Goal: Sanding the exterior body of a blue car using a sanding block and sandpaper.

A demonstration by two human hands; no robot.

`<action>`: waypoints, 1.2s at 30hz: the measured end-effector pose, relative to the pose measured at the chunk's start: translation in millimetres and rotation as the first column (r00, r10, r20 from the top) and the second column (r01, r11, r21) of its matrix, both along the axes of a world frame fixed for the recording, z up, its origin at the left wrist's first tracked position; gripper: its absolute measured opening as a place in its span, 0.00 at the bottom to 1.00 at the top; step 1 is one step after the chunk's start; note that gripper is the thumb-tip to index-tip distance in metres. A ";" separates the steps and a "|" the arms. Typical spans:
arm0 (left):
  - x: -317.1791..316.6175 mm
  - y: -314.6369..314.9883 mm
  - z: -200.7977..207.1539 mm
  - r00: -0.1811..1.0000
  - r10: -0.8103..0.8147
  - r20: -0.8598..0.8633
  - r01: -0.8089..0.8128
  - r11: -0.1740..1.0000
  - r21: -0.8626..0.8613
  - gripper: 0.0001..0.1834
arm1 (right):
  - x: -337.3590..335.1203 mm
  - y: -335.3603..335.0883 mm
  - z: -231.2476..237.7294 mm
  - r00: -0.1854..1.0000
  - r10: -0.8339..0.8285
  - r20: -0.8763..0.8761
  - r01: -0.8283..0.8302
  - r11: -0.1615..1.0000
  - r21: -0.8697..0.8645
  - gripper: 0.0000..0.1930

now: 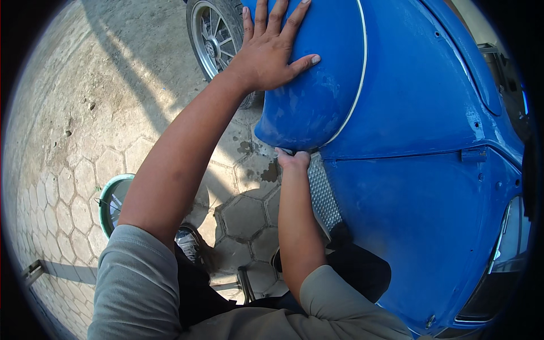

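My left hand (267, 59) lies spread on the rounded blue fender (317, 93), fingers stretched toward its top and thumb out to the right. Below it, at the fender's lower rear edge, my right hand (294, 161) is closed. A small greyish bit shows by its fingers, but what they hold is mostly hidden. Pale, worn patches mark the fender's blue paint. A light trim strip (364, 54) curves between the fender and the car body (405, 85). Right beside my right wrist runs a silver, dimpled running board (325, 190).
A spoked wheel (212, 42) stands under the fender. The blue car door (408, 226) fills the right side. On the hexagonal paving (243, 215), a green-rimmed bucket (103, 214) stands left of my shoe (188, 242). Damp spots darken the paving near the fender.
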State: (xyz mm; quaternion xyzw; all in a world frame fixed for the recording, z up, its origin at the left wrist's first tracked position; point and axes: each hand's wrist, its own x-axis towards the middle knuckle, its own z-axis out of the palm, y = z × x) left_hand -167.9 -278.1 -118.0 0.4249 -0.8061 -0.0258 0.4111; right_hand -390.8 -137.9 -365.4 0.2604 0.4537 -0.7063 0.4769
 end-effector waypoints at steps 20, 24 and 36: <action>10.3 5.9 -2.1 0.999 -0.037 -0.004 0.038 0.996 0.086 0.62 | 25.8 3.7 -16.7 0.995 0.095 0.034 -0.089 0.986 -0.142 0.36; 15.7 5.7 -6.7 0.999 -0.028 -0.033 0.029 0.998 0.048 0.62 | 4.4 31.2 38.6 0.959 -0.045 0.280 0.107 0.972 -0.208 0.35; -5.1 -1.6 -2.9 0.999 0.006 -0.042 -0.007 1.000 -0.026 0.61 | -16.9 -5.3 -42.0 0.980 0.071 0.188 -0.049 0.991 -0.121 0.35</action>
